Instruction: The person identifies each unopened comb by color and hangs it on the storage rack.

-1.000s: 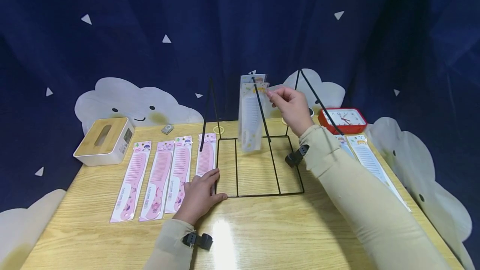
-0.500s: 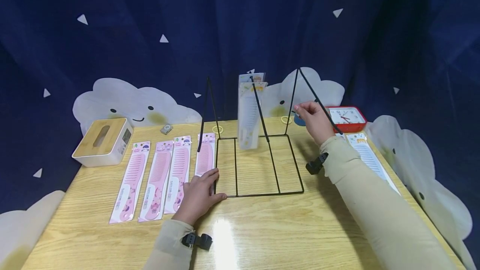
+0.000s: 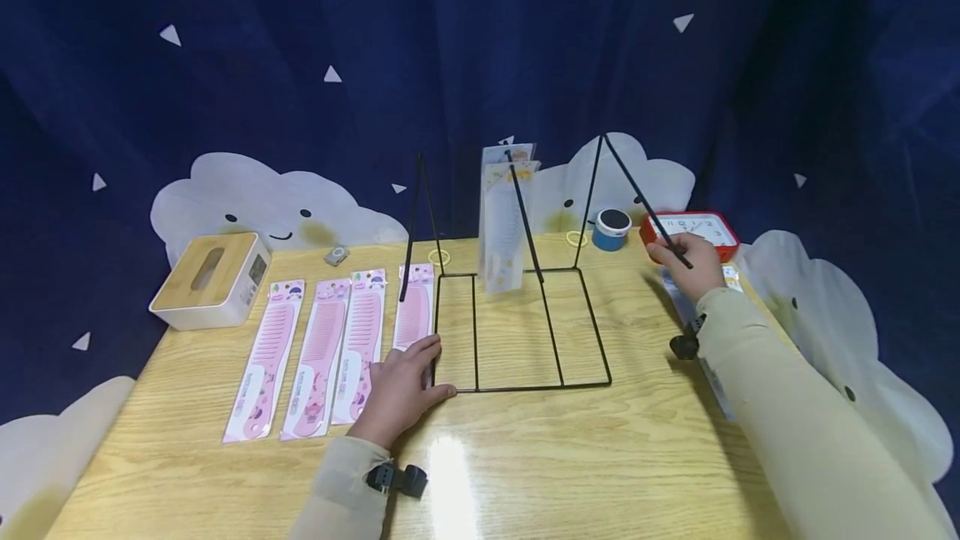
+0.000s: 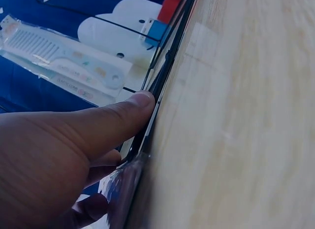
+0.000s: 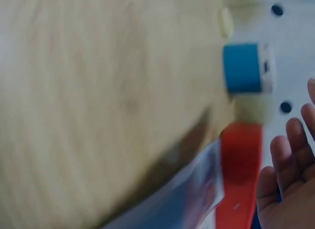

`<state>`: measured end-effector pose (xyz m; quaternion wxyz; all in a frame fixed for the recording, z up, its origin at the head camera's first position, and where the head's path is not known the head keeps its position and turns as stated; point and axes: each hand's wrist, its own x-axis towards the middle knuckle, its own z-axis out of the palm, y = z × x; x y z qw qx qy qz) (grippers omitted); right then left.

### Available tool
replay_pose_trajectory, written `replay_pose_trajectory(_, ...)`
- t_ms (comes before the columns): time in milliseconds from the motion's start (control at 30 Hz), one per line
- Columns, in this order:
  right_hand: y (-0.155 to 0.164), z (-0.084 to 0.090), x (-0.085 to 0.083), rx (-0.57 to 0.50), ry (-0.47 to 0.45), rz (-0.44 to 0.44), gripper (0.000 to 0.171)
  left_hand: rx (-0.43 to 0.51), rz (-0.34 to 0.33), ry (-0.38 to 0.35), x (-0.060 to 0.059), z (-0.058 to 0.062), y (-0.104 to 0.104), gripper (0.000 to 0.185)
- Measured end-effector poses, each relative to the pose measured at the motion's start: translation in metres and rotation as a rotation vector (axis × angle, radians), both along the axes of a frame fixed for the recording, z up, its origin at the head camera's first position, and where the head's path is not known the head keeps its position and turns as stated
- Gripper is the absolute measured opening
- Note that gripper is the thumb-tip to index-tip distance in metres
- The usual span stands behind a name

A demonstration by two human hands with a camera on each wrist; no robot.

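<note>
A black wire display rack [image 3: 517, 388] stands mid-table. Two pale packaged combs [image 3: 504, 227] hang from its middle prong. My left hand [image 3: 397, 390] rests at the rack's front left corner, thumb along the front wire, other fingers over the left side. In the left wrist view the thumb [image 4: 123, 111] lies across the wire. Beyond the rack's right prong, my right hand [image 3: 690, 261] is over the upper end of the packaged combs lying at the right, partly hidden by hand and sleeve. In the right wrist view its fingers [image 5: 295, 145] are extended and apart from a comb pack [image 5: 172, 199].
Several pink packaged combs [image 3: 258, 357] lie at the left, one partly under my left hand. Behind them are a tissue box [image 3: 210, 282] and a small grey device [image 3: 336, 255]. A blue-and-white jar [image 3: 611, 229] and red clock [image 3: 720, 227] stand at the back right.
My right hand has moved right and down, from the hanging combs past the rack's right prong to the combs lying at the right. The left hand stays at the rack's corner.
</note>
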<state>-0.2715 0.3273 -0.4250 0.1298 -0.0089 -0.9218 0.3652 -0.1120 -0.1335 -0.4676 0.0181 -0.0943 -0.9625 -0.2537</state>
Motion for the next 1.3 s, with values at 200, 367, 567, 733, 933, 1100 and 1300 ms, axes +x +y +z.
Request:
replay_pose_trajectory(200,0.021,-0.015,0.005,0.116,-0.141,-0.026,0.043,0.003,0.003,-0.010,0.001,0.001,0.000,0.075)
replay_pose_trajectory(367,0.034,-0.024,0.007,0.217,-0.229,-0.074,0.052,0.002,0.003,-0.005,0.000,0.003,0.000,0.075)
replay_pose_trajectory(567,0.036,-0.024,0.009,0.219,-0.355,-0.123,0.067,0.003,0.004,-0.005,0.000,0.004,0.000,0.075)
replay_pose_trajectory(733,0.037,-0.026,0.008,0.240,-0.319,-0.100,0.060,0.003,0.004,-0.008,0.001,0.003,-0.001,0.076)
replay_pose_trajectory(933,0.031,-0.024,0.009,0.195,-0.213,-0.085,0.029,0.006,0.005,-0.001,0.001,0.002,0.000,0.075)
replay_pose_trajectory(1100,0.014,-0.015,0.014,0.079,-0.101,-0.074,0.032,0.002,0.006,0.003,0.001,0.003,-0.001,0.075)
replay_pose_trajectory(1300,-0.013,0.002,0.023,-0.058,0.003,-0.058,0.029,0.007,0.000,0.002,0.001,0.002,0.000,0.074)
